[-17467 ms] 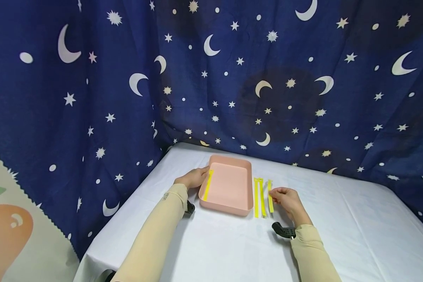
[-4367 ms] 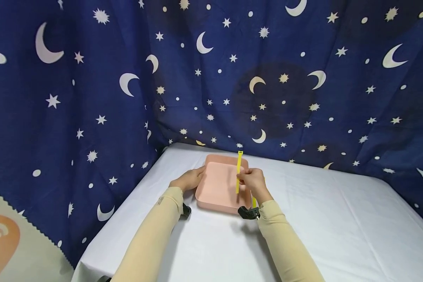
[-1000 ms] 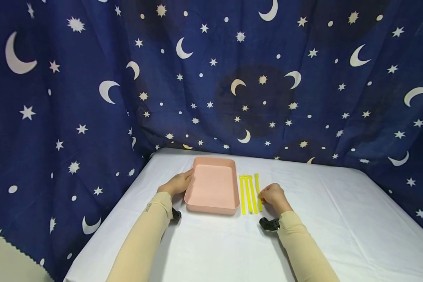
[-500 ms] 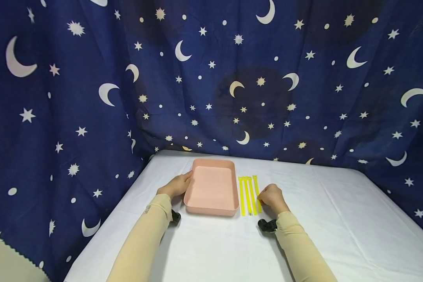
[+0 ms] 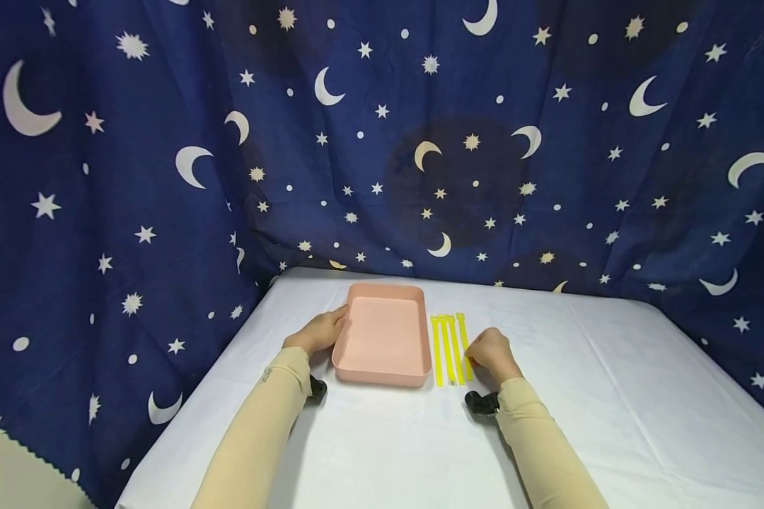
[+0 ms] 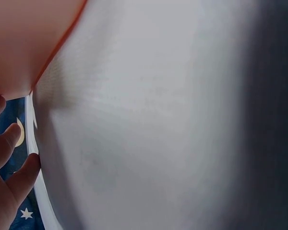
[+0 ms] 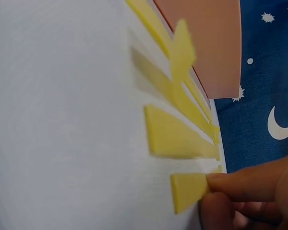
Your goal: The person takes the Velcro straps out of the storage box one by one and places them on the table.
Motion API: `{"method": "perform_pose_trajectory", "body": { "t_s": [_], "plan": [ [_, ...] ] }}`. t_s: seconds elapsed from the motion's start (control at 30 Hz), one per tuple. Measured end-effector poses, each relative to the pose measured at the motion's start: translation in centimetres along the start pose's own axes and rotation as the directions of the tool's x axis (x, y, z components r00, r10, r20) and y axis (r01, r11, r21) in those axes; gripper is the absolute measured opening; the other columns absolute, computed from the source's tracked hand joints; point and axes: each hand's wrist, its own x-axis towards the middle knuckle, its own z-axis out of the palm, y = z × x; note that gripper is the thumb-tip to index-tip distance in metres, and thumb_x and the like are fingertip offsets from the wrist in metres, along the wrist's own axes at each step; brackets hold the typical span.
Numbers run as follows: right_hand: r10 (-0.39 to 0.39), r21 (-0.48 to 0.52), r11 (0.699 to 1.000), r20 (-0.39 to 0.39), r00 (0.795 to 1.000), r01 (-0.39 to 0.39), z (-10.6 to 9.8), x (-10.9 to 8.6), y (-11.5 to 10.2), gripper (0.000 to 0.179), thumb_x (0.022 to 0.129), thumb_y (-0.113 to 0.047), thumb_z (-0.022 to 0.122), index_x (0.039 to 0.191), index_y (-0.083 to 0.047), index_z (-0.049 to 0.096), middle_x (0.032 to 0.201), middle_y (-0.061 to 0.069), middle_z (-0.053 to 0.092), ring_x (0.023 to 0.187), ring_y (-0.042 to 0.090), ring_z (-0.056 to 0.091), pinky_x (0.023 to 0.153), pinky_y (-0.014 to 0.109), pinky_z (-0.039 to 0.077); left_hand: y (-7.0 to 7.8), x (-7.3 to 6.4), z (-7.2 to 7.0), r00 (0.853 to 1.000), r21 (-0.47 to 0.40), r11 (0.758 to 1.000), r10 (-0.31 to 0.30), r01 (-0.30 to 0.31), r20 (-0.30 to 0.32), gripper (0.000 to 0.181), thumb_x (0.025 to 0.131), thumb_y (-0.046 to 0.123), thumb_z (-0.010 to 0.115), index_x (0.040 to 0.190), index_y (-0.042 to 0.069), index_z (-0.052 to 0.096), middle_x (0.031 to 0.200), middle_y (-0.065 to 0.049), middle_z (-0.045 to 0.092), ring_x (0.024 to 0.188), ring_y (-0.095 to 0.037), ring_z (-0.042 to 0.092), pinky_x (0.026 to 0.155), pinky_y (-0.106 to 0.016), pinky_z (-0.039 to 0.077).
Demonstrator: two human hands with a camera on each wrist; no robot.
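A pink rectangular tray stands on the table. My left hand touches its left side; in the left wrist view the fingers are spread, fairly straight, one fingertip at the tray's edge. Several yellow cable straps lie side by side right of the tray, heads pointing away from me. My right hand is at the rightmost strap, pinching its edge between thumb and finger, as the right wrist view shows. There, the end of another strap curls up off the cloth.
A white cloth covers the table. Behind and to the left hangs a dark blue curtain with moons and stars. A black wrist device sits below my right hand.
Long before, one strap lay inside the tray; later my right hand held one upright over it. Now the straps lie in a row outside. Over the last second, hardly anything moves.
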Motion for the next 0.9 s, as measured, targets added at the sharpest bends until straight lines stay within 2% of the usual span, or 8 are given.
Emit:
{"method": "perform_pose_trajectory", "body": {
  "t_s": [0.4, 0.7, 0.9],
  "plan": [
    [0.023, -0.017, 1.000, -0.008, 1.000, -0.023, 0.02, 0.08, -0.32, 0.009, 0.080, -0.002, 0.068, 0.079, 0.006, 0.072, 0.060, 0.007, 0.063, 0.053, 0.015, 0.058, 0.049, 0.023, 0.045, 0.02, 0.00, -0.14, 1.000, 0.002, 1.000, -0.002, 0.002, 0.005, 0.052, 0.110, 0.028, 0.034, 0.159, 0.012, 0.029, 0.161, -0.012, 0.036, 0.149, -0.035, 0.034, 0.125, -0.047, 0.027],
    [0.015, -0.011, 1.000, 0.004, 1.000, -0.015, -0.13, 0.08, -0.80, 0.011, 0.082, -0.002, 0.067, 0.082, 0.008, 0.072, 0.059, 0.008, 0.064, 0.054, 0.015, 0.059, 0.050, 0.024, 0.047, 0.00, 0.10, -0.38, 1.000, -0.008, 1.000, -0.002, 0.002, -0.002, 0.051, 0.110, 0.026, 0.034, 0.159, 0.013, 0.029, 0.161, -0.013, 0.035, 0.148, -0.036, 0.034, 0.125, -0.048, 0.027],
    [0.056, 0.008, 0.998, 0.015, 0.998, -0.056, -0.01, 0.24, -0.42, 0.010, 0.083, -0.005, 0.070, 0.079, 0.004, 0.071, 0.058, 0.006, 0.062, 0.056, 0.016, 0.056, 0.051, 0.024, 0.044, 0.39, -0.20, -0.49, 1.000, 0.008, 1.000, -0.001, 0.001, 0.009, 0.052, 0.110, 0.027, 0.034, 0.159, 0.014, 0.028, 0.160, -0.013, 0.037, 0.148, -0.035, 0.035, 0.124, -0.047, 0.029]
  ]
}}
